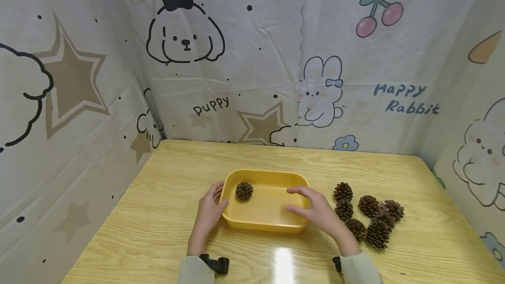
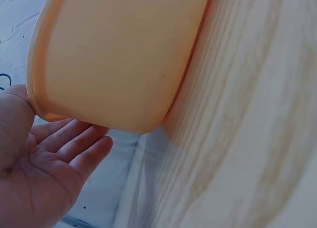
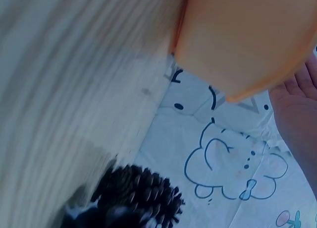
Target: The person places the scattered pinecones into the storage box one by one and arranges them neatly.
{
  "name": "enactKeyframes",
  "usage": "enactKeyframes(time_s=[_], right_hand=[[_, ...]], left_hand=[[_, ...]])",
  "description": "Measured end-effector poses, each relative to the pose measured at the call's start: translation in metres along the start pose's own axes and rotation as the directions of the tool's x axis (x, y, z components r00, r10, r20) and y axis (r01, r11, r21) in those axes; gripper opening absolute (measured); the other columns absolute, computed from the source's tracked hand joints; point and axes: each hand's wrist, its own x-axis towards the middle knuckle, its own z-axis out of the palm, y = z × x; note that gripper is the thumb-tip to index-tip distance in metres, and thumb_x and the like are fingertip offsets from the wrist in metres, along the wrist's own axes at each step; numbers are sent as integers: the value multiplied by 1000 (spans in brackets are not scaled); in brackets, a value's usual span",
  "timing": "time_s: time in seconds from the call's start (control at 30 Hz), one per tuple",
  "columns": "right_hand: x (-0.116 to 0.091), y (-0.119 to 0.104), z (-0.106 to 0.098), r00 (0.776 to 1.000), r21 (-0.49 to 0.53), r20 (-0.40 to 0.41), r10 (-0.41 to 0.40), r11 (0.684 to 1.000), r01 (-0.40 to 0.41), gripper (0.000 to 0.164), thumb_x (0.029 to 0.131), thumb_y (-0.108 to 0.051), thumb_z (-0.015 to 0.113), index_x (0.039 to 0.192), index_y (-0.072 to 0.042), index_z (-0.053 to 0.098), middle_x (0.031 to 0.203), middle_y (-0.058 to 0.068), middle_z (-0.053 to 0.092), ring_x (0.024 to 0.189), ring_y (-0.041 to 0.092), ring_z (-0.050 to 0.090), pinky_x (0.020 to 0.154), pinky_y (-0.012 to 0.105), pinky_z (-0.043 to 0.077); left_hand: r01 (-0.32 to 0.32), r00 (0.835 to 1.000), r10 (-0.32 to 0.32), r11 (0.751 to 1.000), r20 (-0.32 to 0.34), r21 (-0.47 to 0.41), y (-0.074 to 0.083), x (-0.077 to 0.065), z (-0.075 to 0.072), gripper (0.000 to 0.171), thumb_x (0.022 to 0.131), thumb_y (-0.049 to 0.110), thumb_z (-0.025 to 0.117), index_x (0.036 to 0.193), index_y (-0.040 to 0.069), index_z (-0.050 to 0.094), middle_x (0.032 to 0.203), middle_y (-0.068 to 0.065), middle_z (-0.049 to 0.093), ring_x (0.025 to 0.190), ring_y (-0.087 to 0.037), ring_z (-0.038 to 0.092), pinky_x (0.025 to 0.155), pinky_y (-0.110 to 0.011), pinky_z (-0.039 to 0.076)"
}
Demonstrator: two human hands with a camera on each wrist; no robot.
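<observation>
A yellow plastic tray (image 1: 268, 221) sits on the table with one pine cone (image 1: 244, 191) in its left part. At its left end, my left hand (image 1: 209, 210) holds the rim, with the thumb at the edge and the fingers on the outer side. The left wrist view shows this left hand (image 2: 49, 168) beside the tray wall (image 2: 124, 54). Over the right end of the tray is my right hand (image 1: 315, 207), thumb and fingers spread apart with nothing between them. In the right wrist view, only part of the right hand (image 3: 297, 104) shows, beyond the tray rim.
Several pine cones (image 1: 378, 234) lie in a group on the table (image 1: 158, 214), to the right of the tray and close to my right forearm. A printed cloth (image 1: 256, 56) hangs behind the table and along its sides.
</observation>
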Motion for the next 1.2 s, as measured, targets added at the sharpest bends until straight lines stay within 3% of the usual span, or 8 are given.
enactKeyframes(time_s=[0.7, 1.2], right_hand=[[-37, 18, -33, 997, -83, -69, 37, 996, -42, 48, 83, -29, 76, 127, -13, 63, 126, 1, 67, 120, 27, 61, 102, 53, 53], [-76, 28, -65, 984, -248, -158, 77, 962, -115, 45, 81, -25, 78, 124, -19, 65, 122, 0, 68, 114, 2, 59, 95, 52, 56]], left_hand=[[-3, 1000, 3, 1000, 1, -3, -4, 2, 2, 55, 89, -4, 56, 143, 0, 46, 141, -26, 53, 132, -38, 52, 114, -44, 46], [-3, 1000, 3, 1000, -9, 1, -4, 3, 2, 55, 88, -4, 56, 142, 0, 46, 139, -26, 54, 131, -37, 53, 114, -43, 46]])
